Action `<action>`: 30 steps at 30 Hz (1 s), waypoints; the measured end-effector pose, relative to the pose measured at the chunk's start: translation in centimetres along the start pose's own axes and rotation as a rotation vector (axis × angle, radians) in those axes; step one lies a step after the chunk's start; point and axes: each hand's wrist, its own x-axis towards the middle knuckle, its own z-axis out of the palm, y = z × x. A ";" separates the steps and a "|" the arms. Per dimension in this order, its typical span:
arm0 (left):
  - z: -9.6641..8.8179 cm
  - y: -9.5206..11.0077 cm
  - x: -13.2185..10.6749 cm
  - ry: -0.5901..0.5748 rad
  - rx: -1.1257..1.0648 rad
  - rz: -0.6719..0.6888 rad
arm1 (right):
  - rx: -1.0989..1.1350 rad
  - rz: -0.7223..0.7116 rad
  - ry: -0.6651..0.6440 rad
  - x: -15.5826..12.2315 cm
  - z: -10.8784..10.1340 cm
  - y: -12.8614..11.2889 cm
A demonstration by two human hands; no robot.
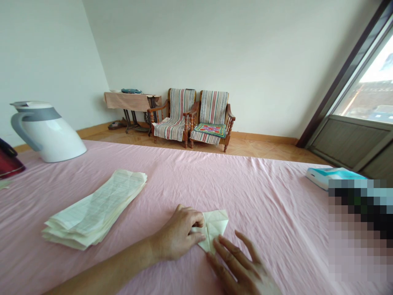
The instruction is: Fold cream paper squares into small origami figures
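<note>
A small folded piece of cream paper (216, 227) lies on the pink tablecloth (245, 188) near the front edge. My left hand (181, 233) rests on its left side, fingers curled and pressed down on the paper. From the lower right, my right hand (238, 262) lies flat with its fingers stretched out, the fingertips pressing the paper's near corner.
A stack of lined cream sheets (95, 209) lies to the left. A white jug (46, 131) stands at the far left, a dark red object (9, 162) beside it. A teal and white box (333, 176) sits at the right. Two wooden chairs (192, 119) stand by the far wall.
</note>
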 end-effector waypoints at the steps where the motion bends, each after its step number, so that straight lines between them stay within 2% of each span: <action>1: 0.0 0.0 0.0 -0.001 -0.004 -0.005 | -0.006 -0.002 0.002 -0.1 0.1 0.0; 13: -0.9 -0.5 0.1 0.007 -0.117 -0.086 | -0.036 -0.070 0.012 0.0 0.4 0.4; 20: -0.5 -0.3 0.2 0.063 -0.102 -0.110 | 0.047 0.145 0.254 0.8 1.4 -0.8; 30: 0.3 -0.2 0.2 0.143 -0.064 -0.118 | 0.042 0.141 0.278 1.1 1.4 -0.7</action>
